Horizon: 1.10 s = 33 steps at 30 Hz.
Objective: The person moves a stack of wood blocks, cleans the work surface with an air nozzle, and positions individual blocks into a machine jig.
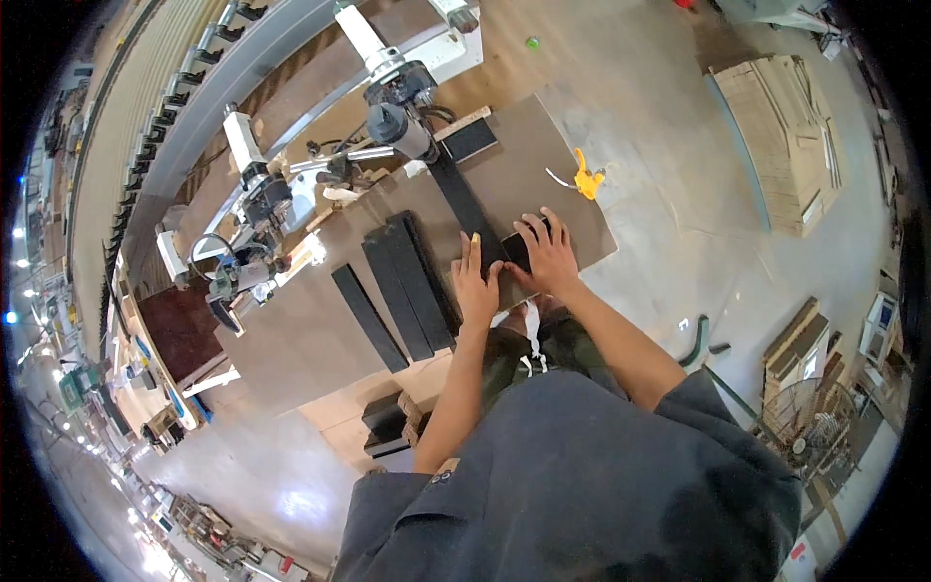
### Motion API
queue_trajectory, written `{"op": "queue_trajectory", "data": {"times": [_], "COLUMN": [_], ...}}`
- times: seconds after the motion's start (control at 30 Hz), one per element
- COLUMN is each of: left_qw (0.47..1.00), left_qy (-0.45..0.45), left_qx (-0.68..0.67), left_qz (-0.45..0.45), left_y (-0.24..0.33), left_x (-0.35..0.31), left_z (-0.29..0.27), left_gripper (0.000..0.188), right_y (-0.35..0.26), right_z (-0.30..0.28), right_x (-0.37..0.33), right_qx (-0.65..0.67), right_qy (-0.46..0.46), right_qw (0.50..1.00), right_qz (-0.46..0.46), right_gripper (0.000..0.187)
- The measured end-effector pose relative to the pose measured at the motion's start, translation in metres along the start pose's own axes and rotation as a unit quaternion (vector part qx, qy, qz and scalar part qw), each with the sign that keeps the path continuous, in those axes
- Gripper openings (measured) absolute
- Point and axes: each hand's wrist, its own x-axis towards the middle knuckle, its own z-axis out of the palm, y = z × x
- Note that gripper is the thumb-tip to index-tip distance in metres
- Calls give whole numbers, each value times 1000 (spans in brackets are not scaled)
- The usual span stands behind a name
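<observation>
A long black strip (462, 199) lies on the brown worktop (325, 354), its far end under a grey cylindrical machine head (402, 132). My left hand (475, 291) is at its near end, fingers along the left edge and thumb at the right, gripping it. Just right of that end is a short black block (518, 252), partly hidden by my right hand (550, 257). The right fingers reach over the block's far side with the thumb at its near left, closed on it. Both thumb tips come close together between the two pieces.
Left of my hands lie several black boards (407, 286) and a narrower black strip (369, 317). Beyond are a black rectangular piece (470, 141) and another machine head (267, 199). A yellow object (586, 177) rests near the worktop's right edge. Flat cardboard (781, 141) is stacked on the right.
</observation>
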Motion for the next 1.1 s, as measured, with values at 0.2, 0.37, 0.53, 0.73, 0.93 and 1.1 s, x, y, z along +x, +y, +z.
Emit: {"op": "queue_trajectory", "data": {"times": [0.2, 0.37, 0.53, 0.73, 0.93, 1.1], "left_qw": [998, 996, 995, 997, 998, 995], "left_qy": [12, 35, 47, 9, 22, 43], "left_qx": [53, 78, 77, 69, 59, 78], "left_qz": [24, 28, 47, 14, 18, 43], "left_y": [-4, -5, -13, -13, -11, -15], "left_x": [-4, -2, -2, -4, -1, -3], "left_z": [8, 13, 15, 13, 13, 17], "left_gripper": [68, 64, 61, 57, 58, 63], "right_y": [-3, 2, 0, -2, 1, 0], "right_z": [-6, -2, 0, -1, 1, -2], "right_x": [2, 3, 5, 5, 6, 5], "right_qx": [2, 13, 7, 5, -8, -14], "right_qy": [-8, -20, -4, -19, -30, -34], "right_qw": [1000, 999, 999, 999, 999, 999], "right_qz": [26, 34, 33, 32, 23, 16], "right_gripper": [85, 87, 87, 85, 85, 84]}}
